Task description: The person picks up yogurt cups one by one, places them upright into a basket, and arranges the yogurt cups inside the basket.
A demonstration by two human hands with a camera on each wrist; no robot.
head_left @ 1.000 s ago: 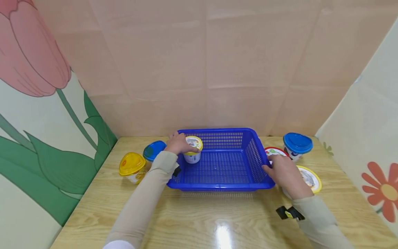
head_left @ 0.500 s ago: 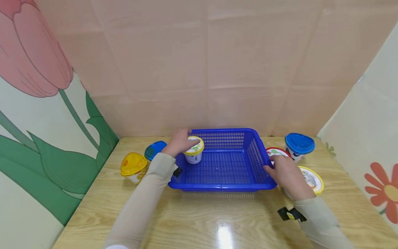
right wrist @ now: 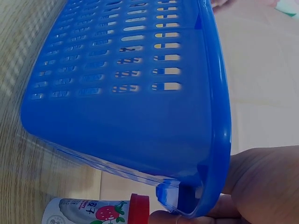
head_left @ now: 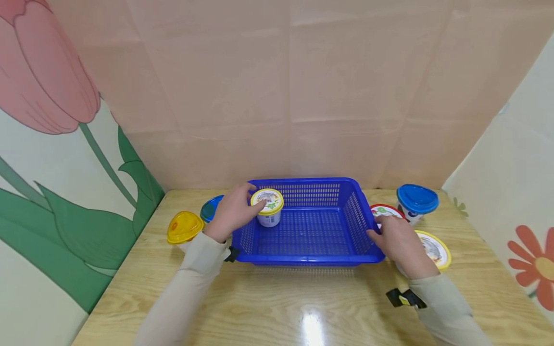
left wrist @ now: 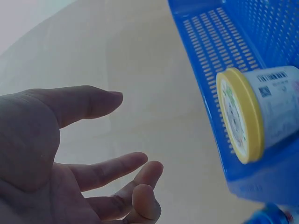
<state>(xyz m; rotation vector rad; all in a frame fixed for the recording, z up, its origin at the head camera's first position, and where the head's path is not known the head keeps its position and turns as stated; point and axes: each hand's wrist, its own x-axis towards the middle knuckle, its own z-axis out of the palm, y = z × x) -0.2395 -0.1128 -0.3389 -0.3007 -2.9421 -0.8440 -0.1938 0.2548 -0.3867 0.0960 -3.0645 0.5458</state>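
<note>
A round tub (head_left: 269, 219) with a yellow-rimmed lid stands upright inside the blue plastic basket (head_left: 308, 260), by its left end. My left hand (head_left: 233, 211) hovers above the basket's left rim, fingers loosely bent and thumb apart. In the left wrist view this hand (left wrist: 70, 154) holds nothing, and a gap separates it from the tub (left wrist: 275, 107). At the opposite end, my right hand (head_left: 402, 245) grips the basket's right rim. The right wrist view shows fingers under the rim corner and the thumb side above, beside a red-lidded tub (right wrist: 105, 212) with a strawberry print.
Left of the basket stand a tub with a yellow lid (head_left: 185, 227) and one with a blue lid (head_left: 209, 209), partly behind the left arm. To the right are a blue-lidded tub (head_left: 416, 199) and a yellow-rimmed tub (head_left: 436, 250). A papered wall (head_left: 285, 96) rises behind the basket.
My left hand has let go of the yellow-rimmed tub and drawn back to the left, leaving it in the basket. The right hand keeps its place on the rim.
</note>
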